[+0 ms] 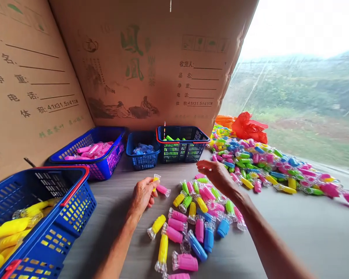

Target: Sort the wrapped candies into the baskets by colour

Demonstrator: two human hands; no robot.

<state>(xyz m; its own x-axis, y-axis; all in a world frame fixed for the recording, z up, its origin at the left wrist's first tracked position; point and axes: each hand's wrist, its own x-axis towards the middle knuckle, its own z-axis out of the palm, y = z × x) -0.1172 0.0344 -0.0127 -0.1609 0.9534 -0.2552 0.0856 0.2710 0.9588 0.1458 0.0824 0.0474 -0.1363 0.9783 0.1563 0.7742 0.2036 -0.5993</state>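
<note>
Pinching a yellow plastic tube in my left grip, narrow around it, I hold my right grip wide open above loose pink, blue and yellow tubes on the counter. Near left, a blue basket keeps yellows together; farther baskets separate other colours before a cardboard carton; a mixed heap lies right.

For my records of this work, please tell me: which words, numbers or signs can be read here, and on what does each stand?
"收货人:" on the carton's back panel
"品名:" on the same panel
"净重:" on the same panel
"电话:" on the same panel
"体积: 41X31.5X41CM" on that panel and on the carton's left panel
The large green calligraphy is too stylised to read with certainty.
</note>
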